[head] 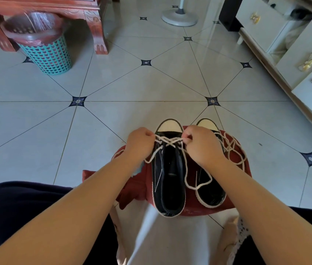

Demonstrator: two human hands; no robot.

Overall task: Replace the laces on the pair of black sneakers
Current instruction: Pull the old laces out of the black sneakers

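The lace point(167, 142) crossed only the lowest eyelets of the left shoe point(167, 188), near its white toe cap; the eyelets above looked bare, so lacing seemed barely begun. Its free ends trailed down either side, one looping over the right shoe point(211, 196). That shoe appeared unlaced, with a second lace point(233, 150) lying tangled across it and beside it. Most of the job was therefore left.

The left hand point(139, 142) and right hand point(201, 144) flanked the crossing, each with fingers curled in and pinching the lace at its own side, drawing it taut across the tongue. Both shoes stood side by side on a red stool point(193, 212) over the tiled floor point(113, 83).
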